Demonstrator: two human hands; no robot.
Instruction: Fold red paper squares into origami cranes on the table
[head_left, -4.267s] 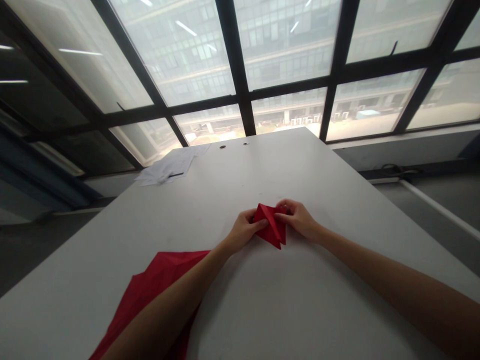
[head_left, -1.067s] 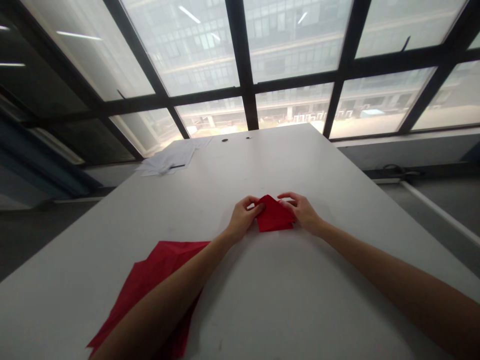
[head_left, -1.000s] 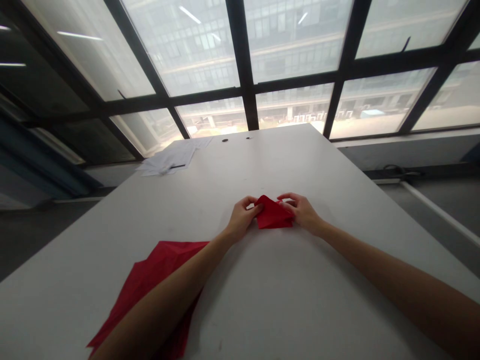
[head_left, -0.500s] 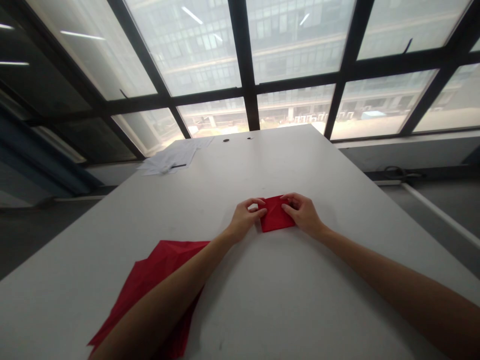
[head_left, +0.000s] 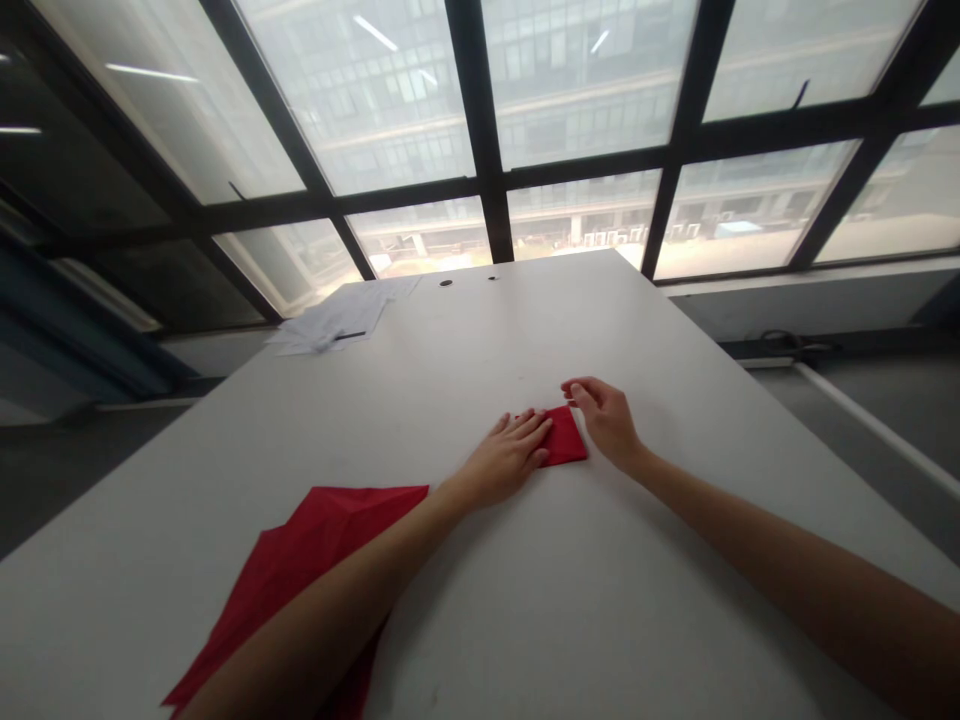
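Note:
A small red folded square [head_left: 568, 437], of paper or thin cloth, lies flat on the white table. My left hand [head_left: 511, 452] rests on its left part, fingers stretched out and palm down, hiding that side. Just off the square's upper right edge is my right hand [head_left: 606, 415], its fingers curled in with the thumb close to them, and no object shows in it. Larger red sheets [head_left: 300, 550] with creases lie at the lower left, partly covered by my left forearm.
White papers [head_left: 319, 325] with a dark pen-like item on them lie at the table's far left. Near the far edge of the white table [head_left: 637, 560] are two small dark round spots. Beyond stand framed windows [head_left: 570, 80], and a blue curtain hangs at the left.
My left hand has gone from pinching the square's left edge to lying flat on it. The right hand has let go of the square's right side and lifted slightly away.

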